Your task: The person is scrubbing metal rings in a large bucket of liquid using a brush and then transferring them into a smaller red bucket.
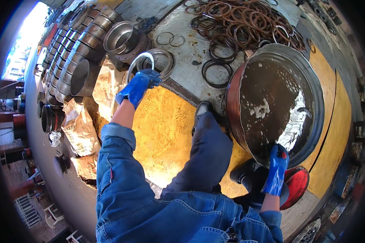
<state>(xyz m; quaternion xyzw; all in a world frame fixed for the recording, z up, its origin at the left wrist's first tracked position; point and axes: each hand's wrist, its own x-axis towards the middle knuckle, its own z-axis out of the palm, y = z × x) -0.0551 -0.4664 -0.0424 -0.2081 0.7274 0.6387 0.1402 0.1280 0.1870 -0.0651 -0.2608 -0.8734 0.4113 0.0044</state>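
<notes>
My left hand [138,87], in a blue rubber glove, grips a bright metal ring [147,54] just above a stack of grey rings [169,65] on the floor plate. Part of that ring is hidden by the glove. My right hand [277,166], also in a blue glove, is closed at the near rim of a large round metal tub [236,105]. What its fingers hold is hidden. Dark liquid [267,89] fills the tub, with white foamy patches and a bright white streak [294,125] reaching toward my right hand.
Rusty rings [247,20] lie heaped beyond the tub, with black rings [217,73] nearer. Rows of stacked metal cylinders [89,36], a steel bowl [119,37] and torn paper sacks [81,129] stand at left. A yellow board [162,125] lies underfoot; a red round object [298,186] sits below the tub.
</notes>
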